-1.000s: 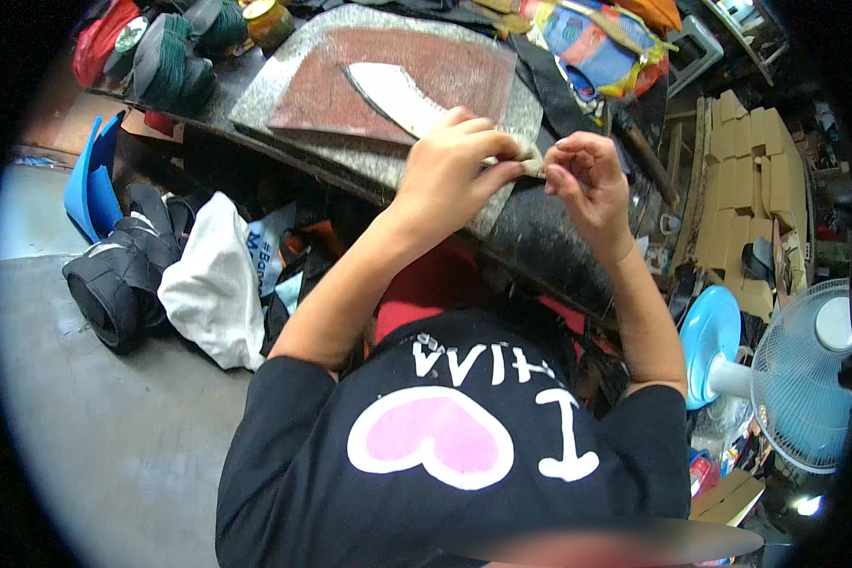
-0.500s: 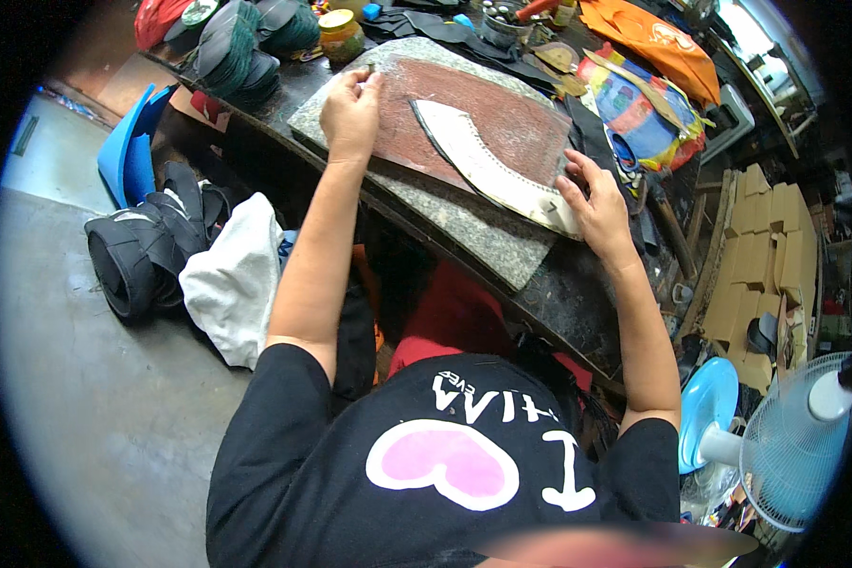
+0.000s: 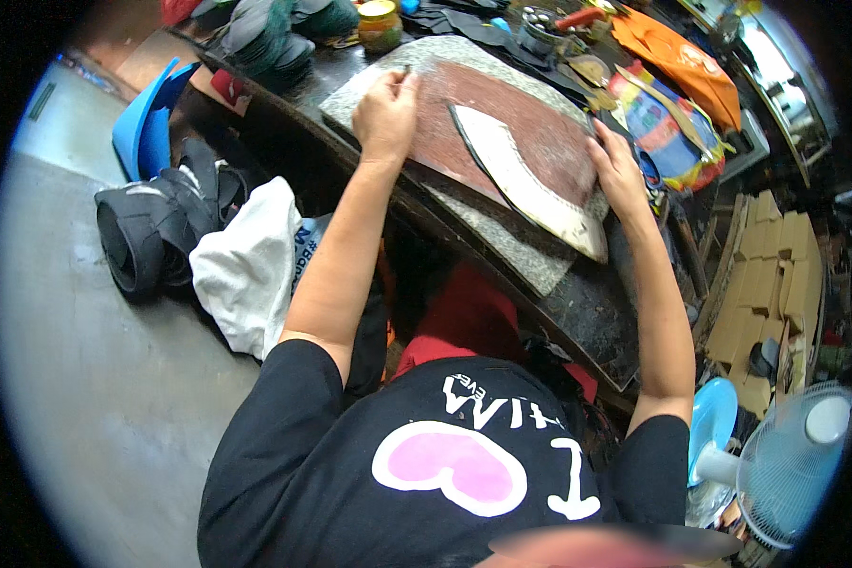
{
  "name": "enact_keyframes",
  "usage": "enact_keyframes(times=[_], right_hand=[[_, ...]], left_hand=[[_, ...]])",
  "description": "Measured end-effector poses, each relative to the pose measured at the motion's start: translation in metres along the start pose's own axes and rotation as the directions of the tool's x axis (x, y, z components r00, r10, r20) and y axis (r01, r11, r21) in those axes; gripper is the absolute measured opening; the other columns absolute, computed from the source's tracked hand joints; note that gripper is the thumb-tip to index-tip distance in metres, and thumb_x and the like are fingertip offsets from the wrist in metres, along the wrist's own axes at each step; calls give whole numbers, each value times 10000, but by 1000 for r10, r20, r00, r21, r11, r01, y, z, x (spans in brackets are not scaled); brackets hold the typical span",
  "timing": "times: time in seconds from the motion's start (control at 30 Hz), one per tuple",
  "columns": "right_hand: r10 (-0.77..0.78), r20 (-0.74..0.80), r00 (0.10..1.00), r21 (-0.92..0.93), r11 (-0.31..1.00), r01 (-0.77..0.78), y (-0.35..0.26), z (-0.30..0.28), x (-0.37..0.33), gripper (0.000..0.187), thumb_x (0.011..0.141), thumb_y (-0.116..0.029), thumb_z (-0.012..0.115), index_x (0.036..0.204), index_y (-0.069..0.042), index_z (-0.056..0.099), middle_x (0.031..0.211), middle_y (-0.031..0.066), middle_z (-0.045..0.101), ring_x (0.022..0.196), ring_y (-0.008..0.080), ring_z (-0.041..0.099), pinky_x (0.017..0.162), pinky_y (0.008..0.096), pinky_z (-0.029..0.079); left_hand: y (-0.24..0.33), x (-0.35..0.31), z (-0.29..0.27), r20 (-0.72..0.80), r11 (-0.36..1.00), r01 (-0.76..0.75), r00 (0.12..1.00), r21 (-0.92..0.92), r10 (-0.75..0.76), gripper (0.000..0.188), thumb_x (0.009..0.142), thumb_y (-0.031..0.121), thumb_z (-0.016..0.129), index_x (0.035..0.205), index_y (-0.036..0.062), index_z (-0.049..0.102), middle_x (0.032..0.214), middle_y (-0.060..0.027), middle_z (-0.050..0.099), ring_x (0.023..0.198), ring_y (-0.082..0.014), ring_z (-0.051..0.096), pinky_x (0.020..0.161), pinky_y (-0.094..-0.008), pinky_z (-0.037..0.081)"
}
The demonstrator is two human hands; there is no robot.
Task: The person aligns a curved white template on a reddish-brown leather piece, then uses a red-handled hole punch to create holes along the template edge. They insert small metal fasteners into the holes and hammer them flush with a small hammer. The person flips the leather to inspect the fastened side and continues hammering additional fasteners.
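Observation:
A flat reddish-brown board (image 3: 547, 114) lies over a speckled grey stone slab (image 3: 537, 256). On it rests a white curved piece (image 3: 502, 156) with a dark outer edge and a row of small marks along its inner curve. My left hand (image 3: 385, 120) is closed at the board's left end, thumb and finger pinched together beside a small dark bit too small to name. My right hand (image 3: 620, 172) grips the board's right edge, just beyond the white piece; its far fingers are partly hidden.
A yellow-lidded jar (image 3: 380, 26), dark stacked pieces (image 3: 265, 43) and an orange bag (image 3: 677, 62) line the bench's far side. Left of me are a white cloth (image 3: 246, 260) and dark rolled material (image 3: 137, 237). Cardboard boxes (image 3: 767, 265) and a fan (image 3: 793, 464) stand at right.
The view has shifted, so the bench appears farther right. My right hand has moved from the white piece's end to the board's right edge, its fingers closing. My left hand keeps its pinch.

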State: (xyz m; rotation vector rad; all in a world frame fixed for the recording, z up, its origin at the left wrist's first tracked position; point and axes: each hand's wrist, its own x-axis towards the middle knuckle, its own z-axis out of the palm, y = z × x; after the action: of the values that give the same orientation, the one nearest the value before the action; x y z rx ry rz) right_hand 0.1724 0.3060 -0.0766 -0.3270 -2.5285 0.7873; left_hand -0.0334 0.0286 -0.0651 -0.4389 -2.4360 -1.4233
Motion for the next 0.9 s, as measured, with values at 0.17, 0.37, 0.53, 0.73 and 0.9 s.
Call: enact_keyframes(times=[0.17,0.37,0.53,0.73,0.9], right_hand=[[142,25,990,67,987,-144,-16,-20,-27,551,986,-366,585,1414,-29,502,1282,178,583,1193,259,567,1042,341,413],[-117,118,986,-299,943,148,-82,-45,-78,689,836,-431,732,1386,-64,539,1335,187,550,1263,363,491,1071,447,404],[-127,280,952,-310,926,215,-123,-47,-99,708,675,-285,849,1316,-114,602,1227,128,591,1137,334,548,981,435,460],[46,408,912,-93,996,-8,-125,-52,-78,717,604,-74,849,1283,-65,618,1078,94,582,1030,246,580,931,349,471],[42,393,919,33,998,-59,-133,-49,-59,661,657,-96,773,1291,-61,589,1030,54,526,966,188,529,931,295,437]], left_hand=[[9,-23,-10,60,995,49,997,-91,-43,299,917,375,654,1017,105,734,875,-122,738,842,-316,710,766,-411,527],[23,-46,-18,85,988,50,996,-145,-38,288,925,345,651,1021,83,720,915,-126,725,826,-315,701,757,-408,521],[28,-69,-19,102,973,70,994,-221,-48,283,931,303,657,1037,45,702,1061,-144,707,908,-314,696,824,-383,523],[27,-80,-27,188,865,201,974,-459,-127,280,954,248,671,1062,-10,678,1095,-92,707,875,-178,662,826,-287,503],[26,-75,-50,382,530,382,917,-757,-116,257,1004,171,612,1166,-25,648,1142,-69,681,1028,-100,615,952,-239,459]])
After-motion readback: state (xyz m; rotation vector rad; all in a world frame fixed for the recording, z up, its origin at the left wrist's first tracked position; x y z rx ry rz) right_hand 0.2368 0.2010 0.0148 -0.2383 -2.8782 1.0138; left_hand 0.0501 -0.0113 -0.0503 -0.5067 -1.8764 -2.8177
